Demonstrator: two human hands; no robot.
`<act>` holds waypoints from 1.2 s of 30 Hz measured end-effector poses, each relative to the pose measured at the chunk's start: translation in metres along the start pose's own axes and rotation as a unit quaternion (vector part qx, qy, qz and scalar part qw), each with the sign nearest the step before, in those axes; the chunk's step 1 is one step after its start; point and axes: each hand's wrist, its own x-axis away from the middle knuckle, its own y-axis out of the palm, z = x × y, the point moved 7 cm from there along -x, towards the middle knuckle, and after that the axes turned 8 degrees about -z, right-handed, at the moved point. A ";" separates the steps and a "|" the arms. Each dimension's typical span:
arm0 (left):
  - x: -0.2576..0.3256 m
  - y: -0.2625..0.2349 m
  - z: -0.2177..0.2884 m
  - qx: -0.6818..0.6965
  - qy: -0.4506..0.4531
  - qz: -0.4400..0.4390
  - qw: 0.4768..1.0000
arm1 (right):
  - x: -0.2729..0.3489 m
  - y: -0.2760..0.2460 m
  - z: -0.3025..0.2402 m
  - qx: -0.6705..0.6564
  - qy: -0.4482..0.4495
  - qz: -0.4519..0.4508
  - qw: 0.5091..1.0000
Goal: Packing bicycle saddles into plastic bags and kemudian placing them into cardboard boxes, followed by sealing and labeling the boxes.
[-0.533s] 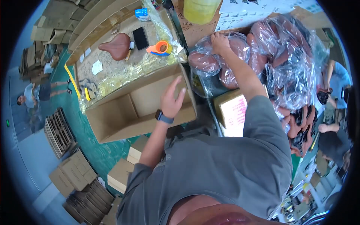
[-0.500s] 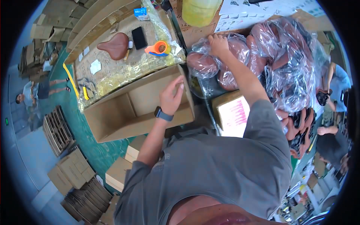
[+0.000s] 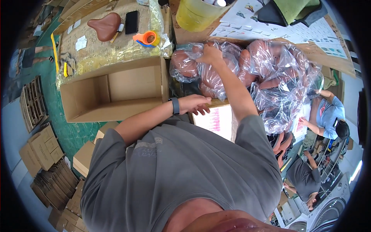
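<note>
My right hand is closed on the clear plastic around a reddish-brown bicycle saddle, at the left end of a pile of bagged saddles. Another bagged saddle lies just left of that hand. My left hand, with a dark watch band on the wrist, holds nothing. Its fingers are apart and slightly bent, over the edge of a carton with a white and pink label. An open cardboard box with bare inner walls lies to the left of that hand.
On the cardboard-covered table are an unwrapped brown saddle, a phone and an orange tape dispenser. A yellow bucket stands at the back. Flattened cartons lie at left. Two people work at right.
My left hand has moved from over the open box rightward and nearer to me, beside the bagged saddles. My right hand stays at the bagged saddles. The whole view has shifted.
</note>
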 end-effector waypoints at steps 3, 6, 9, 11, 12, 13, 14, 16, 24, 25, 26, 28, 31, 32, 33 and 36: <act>0.018 0.018 -0.001 0.168 0.032 -0.110 0.979 | 0.111 -0.071 -0.018 -0.202 -0.051 0.215 0.954; 0.027 0.033 0.005 0.344 0.157 -0.105 0.920 | 0.247 -0.098 -0.048 -0.219 -0.137 0.347 0.901; 0.073 0.024 0.037 0.356 0.273 0.047 0.892 | 0.301 -0.094 -0.077 -0.431 -0.276 0.107 0.852; 0.108 0.007 0.034 0.325 0.333 0.104 0.879 | 0.279 -0.065 -0.050 -0.568 -0.352 -0.114 0.735; 0.129 -0.001 0.025 0.346 0.317 0.085 0.879 | 0.251 -0.045 -0.027 -0.581 -0.262 -0.135 0.759; 0.151 -0.009 0.012 0.367 0.304 0.068 0.877 | 0.206 -0.038 -0.021 -0.472 -0.157 -0.052 0.866; 0.176 -0.018 0.004 0.324 0.338 0.126 0.875 | 0.163 -0.050 -0.032 -0.372 -0.168 0.079 0.909; 0.230 -0.040 -0.022 0.129 0.345 0.309 0.877 | 0.080 -0.019 -0.049 -0.139 -0.246 0.110 0.953; 0.403 -0.115 -0.141 0.028 0.373 0.468 0.801 | -0.064 0.070 -0.068 0.111 -0.306 -0.204 0.923; 0.425 -0.136 -0.160 0.077 0.359 0.480 0.797 | -0.055 0.077 -0.051 0.064 -0.250 -0.200 0.945; 0.453 -0.153 -0.149 -0.023 0.310 0.506 0.805 | -0.031 0.065 -0.042 0.054 -0.213 -0.215 0.952; 0.498 -0.156 -0.136 -0.047 0.281 0.552 0.784 | 0.016 0.068 -0.001 -0.154 -0.194 -0.248 0.937; 0.566 -0.198 -0.158 -0.112 0.238 0.597 0.758 | 0.151 0.005 -0.034 -0.390 0.143 -0.279 0.866; 0.574 -0.227 -0.168 -0.083 0.205 0.574 0.788 | 0.190 0.003 -0.032 -0.504 0.173 -0.178 0.828; 0.574 -0.257 -0.170 -0.083 0.194 0.528 0.822 | 0.215 -0.002 -0.074 -0.519 0.106 -0.237 0.814; 0.578 -0.414 -0.233 -0.128 0.067 0.505 0.851 | 0.208 -0.006 -0.281 -0.445 -0.022 -0.274 0.852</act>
